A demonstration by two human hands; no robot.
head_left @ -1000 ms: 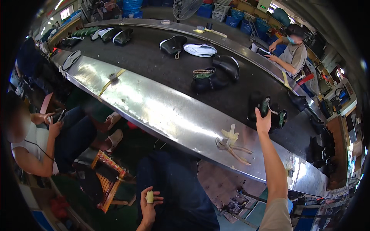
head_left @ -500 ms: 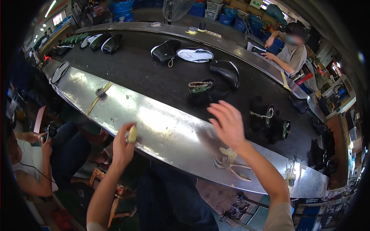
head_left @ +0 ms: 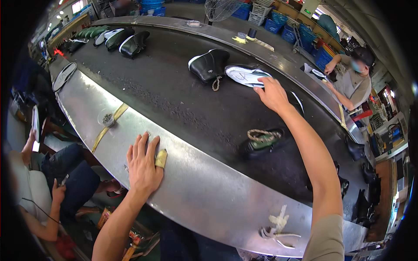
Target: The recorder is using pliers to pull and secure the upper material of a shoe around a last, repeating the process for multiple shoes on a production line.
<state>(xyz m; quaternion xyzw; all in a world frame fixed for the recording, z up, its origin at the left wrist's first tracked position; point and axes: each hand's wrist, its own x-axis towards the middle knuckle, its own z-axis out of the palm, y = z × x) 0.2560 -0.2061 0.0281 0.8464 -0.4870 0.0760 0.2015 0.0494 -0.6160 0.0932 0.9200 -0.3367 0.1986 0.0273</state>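
My left hand (head_left: 144,167) lies with spread fingers on the metal table edge (head_left: 196,182), holding nothing; a yellow cover (head_left: 161,158) sits on its thumb. My right hand (head_left: 273,93) is stretched far over the dark belt, its fingertips at the near end of a shoe lying white sole up (head_left: 246,75). Its fingers and thumb are apart, and I cannot make out a firm grip. Left of that shoe, a black boot (head_left: 209,65) lies on its side. Another black boot (head_left: 298,103) is partly hidden behind my right forearm. Closer in stands a boot with green lining (head_left: 265,140).
Pincers (head_left: 278,237) lie beside a pale scrap (head_left: 279,220) on the metal edge. A small cup of dark bits (head_left: 107,118) stands at the left by yellow tape (head_left: 100,138). More shoes (head_left: 114,40) line the belt's far left. Co-workers sit at left and far right.
My left hand has come down flat onto the metal edge. My right hand has reached forward to the white-soled shoe. The view has shifted, and the shoes appear in different places.
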